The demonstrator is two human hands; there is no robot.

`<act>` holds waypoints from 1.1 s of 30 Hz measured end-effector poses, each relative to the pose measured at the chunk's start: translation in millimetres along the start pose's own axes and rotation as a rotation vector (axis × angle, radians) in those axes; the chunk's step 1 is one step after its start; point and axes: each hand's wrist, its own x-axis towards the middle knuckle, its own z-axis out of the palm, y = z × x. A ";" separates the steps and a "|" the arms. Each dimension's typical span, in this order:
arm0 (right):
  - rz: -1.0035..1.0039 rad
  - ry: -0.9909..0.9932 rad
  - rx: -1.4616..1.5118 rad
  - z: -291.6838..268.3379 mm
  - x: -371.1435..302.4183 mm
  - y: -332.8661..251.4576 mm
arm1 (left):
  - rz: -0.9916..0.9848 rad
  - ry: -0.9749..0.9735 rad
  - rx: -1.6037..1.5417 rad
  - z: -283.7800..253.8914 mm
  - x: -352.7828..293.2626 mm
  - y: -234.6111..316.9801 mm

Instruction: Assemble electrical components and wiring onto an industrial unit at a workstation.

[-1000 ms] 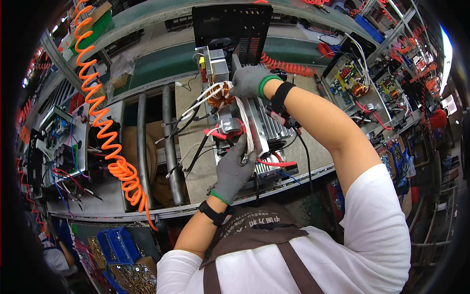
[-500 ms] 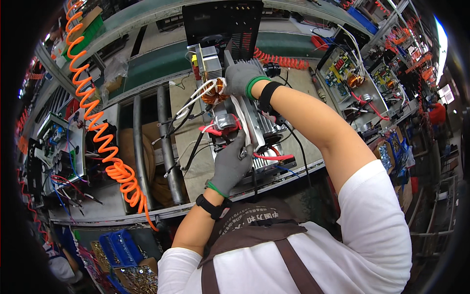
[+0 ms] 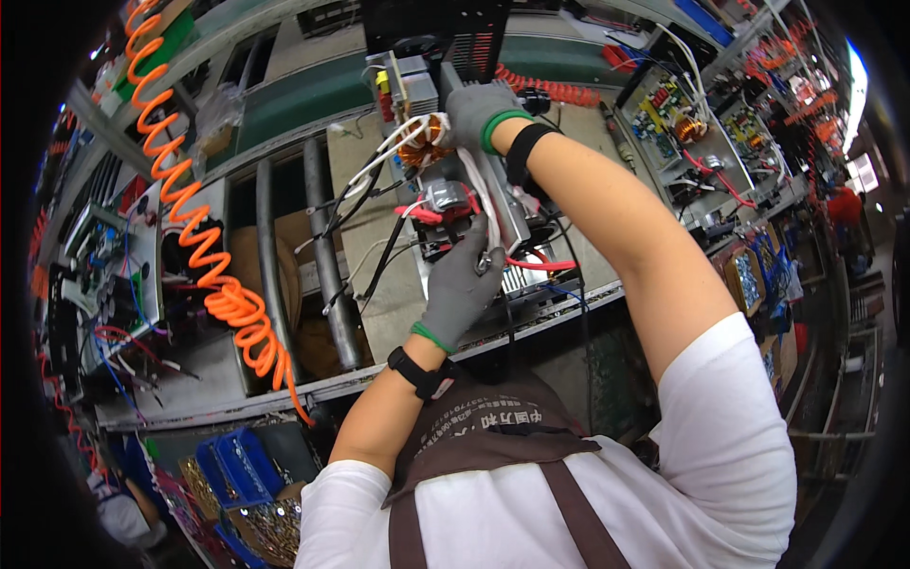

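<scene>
An open electronics unit lies on the bench, with a black panel point(image 3: 417, 33) at its far end. My left hand point(image 3: 463, 289), in a grey glove, is closed on a white cable point(image 3: 489, 204) near its ring terminal. My gloved right hand point(image 3: 482, 112) is curled over the far part of the aluminium heat sink point(image 3: 517, 213); its fingertips are partly hidden. Beside it sits a copper-wound coil point(image 3: 422, 150) with white leads. A silver round component point(image 3: 447, 196) with red sleeving lies just beyond my left hand.
An orange coiled hose point(image 3: 194, 237) hangs at the left, before steel rollers point(image 3: 327, 256). Another unit point(image 3: 114, 275) stands at far left, and circuit-board units point(image 3: 678, 142) stand at the right. Blue parts bins point(image 3: 237, 469) sit below the bench edge. A screwdriver-like tool point(image 3: 621, 137) lies right of the unit.
The view has shifted, so the bench and unit sit higher in the picture. Both hands keep roughly the same places on the unit and cable.
</scene>
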 end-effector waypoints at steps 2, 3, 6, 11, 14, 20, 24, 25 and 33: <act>-0.043 -0.028 -0.020 -1.9 2.9 1.5 | -0.030 0.004 0.016 2.9 -5.9 1.3; -0.063 -0.029 -0.037 -2.3 3.1 2.9 | -0.094 -0.024 0.109 4.3 -9.5 2.2; -0.137 -0.042 -0.062 -3.0 1.5 5.1 | -0.146 -0.011 0.141 8.4 -14.8 4.2; -0.159 -0.214 0.107 -15.1 -10.3 15.4 | -0.021 0.136 0.037 0.4 -39.0 0.7; -0.231 -0.091 0.755 -19.0 -52.7 40.1 | -0.174 0.272 -0.210 -22.6 -79.6 -6.6; -0.340 -0.390 1.244 -8.1 -179.9 83.3 | -0.716 0.814 -1.073 -51.7 -161.6 -29.8; -0.330 -0.569 1.285 43.3 -215.7 72.5 | -0.873 0.751 -1.192 -10.2 -180.1 -38.5; -0.206 -0.645 1.270 55.8 -218.4 72.1 | -0.978 0.708 -1.131 0.4 -182.0 -39.9; -0.188 -0.456 1.178 124.0 -228.7 70.5 | -0.615 0.739 -0.647 -13.7 -242.6 -24.5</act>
